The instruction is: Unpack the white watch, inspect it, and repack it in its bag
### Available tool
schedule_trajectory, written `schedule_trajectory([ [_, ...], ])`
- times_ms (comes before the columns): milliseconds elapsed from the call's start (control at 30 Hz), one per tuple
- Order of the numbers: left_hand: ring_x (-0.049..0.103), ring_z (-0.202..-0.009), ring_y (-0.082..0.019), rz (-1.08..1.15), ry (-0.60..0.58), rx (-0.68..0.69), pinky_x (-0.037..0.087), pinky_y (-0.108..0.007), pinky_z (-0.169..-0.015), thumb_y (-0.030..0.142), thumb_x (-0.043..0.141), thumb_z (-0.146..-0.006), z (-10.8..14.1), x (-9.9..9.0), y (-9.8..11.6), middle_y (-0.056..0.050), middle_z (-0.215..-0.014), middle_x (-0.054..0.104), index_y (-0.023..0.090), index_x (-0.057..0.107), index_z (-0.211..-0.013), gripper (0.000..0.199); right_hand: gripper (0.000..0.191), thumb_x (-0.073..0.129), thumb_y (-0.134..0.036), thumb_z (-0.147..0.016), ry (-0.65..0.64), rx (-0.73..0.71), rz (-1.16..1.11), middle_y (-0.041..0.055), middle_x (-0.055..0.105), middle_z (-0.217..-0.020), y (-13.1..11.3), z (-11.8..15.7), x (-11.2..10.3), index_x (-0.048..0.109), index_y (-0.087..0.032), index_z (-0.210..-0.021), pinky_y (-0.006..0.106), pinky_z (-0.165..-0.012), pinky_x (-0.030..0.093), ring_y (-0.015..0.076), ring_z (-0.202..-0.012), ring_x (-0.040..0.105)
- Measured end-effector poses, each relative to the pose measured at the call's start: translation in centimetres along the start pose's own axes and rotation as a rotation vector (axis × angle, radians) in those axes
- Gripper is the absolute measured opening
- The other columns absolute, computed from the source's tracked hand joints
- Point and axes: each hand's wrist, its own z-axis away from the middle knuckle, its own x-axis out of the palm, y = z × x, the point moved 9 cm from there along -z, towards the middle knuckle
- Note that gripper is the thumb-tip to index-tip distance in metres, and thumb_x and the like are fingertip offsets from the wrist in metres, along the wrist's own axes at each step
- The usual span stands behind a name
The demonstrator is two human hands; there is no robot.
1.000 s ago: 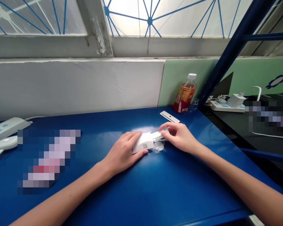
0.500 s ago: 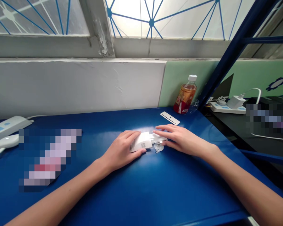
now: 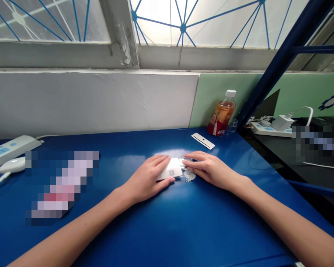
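My left hand (image 3: 147, 180) lies around a small white box (image 3: 168, 172) with a printed square code, its fingers on the far side and thumb on the near side. At the right end of the box, my right hand (image 3: 204, 165) has its fingers drawn together over shiny, clear and white material; what exactly they grip is partly hidden. A round translucent tag (image 3: 189, 174) with a small bead chain rests on the table just below those right fingers.
On the blue table (image 3: 167, 226), a white card with a slot (image 3: 203, 141) lies ahead, near a drink bottle (image 3: 222, 113). A power strip (image 3: 13, 148) and a white mouse-like device (image 3: 12, 165) are at left, beside a blurred-out object (image 3: 64, 185). A blue metal post (image 3: 278, 52) rises at right.
My right fingers have come down and closed together at the box's right end, where white material stuck out before. The left hand keeps its hold. The whole view has shifted slightly.
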Motion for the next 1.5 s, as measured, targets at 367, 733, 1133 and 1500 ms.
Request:
schedule_trajectory([
  [367,0.026,-0.145,-0.029,-0.054,-0.183,-0.009,0.028,-0.048,-0.116,0.048,0.036,-0.101,0.0,1.6,0.2,-0.018,-0.153,0.036,0.009,0.033,-0.149,0.061,0.037,0.049,-0.015,-0.095,-0.152,-0.007,0.053,0.0097,0.066,-0.127,-1.0,0.2,-0.9,0.064,-0.023,-0.128,0.047,-0.097,0.052,0.0297,-0.121,0.059],
  [733,0.036,-0.141,-0.030,-0.022,-0.077,0.005,0.035,-0.050,-0.113,0.044,0.045,-0.099,0.0,0.8,0.3,-0.017,-0.147,0.046,0.015,0.039,-0.146,0.055,0.044,0.046,-0.012,-0.093,-0.172,0.082,0.018,0.0110,0.055,-0.142,-1.0,0.7,-0.2,0.056,-0.019,-0.136,0.049,-0.107,0.045,0.0306,-0.138,0.042],
  [1133,0.044,-0.135,-0.031,-0.001,-0.011,0.001,0.039,-0.050,-0.110,0.043,0.048,-0.098,0.1,0.3,0.3,-0.016,-0.142,0.051,0.016,0.045,-0.140,0.050,0.036,0.048,-0.010,-0.085,-0.044,0.281,-0.133,0.0104,0.071,-0.118,-1.1,0.3,0.0,0.072,-0.019,-0.110,0.041,-0.095,0.053,0.0275,-0.114,0.064],
  [1500,0.047,-0.132,-0.031,0.031,-0.011,0.013,0.042,-0.049,-0.108,0.042,0.047,-0.098,0.1,0.3,0.4,-0.017,-0.141,0.052,0.015,0.046,-0.137,0.048,0.044,0.042,-0.007,-0.079,-0.023,0.447,-0.527,0.0101,0.062,-0.133,0.9,0.7,2.1,0.071,-0.020,-0.110,0.048,-0.109,0.040,0.0276,-0.126,0.056],
])
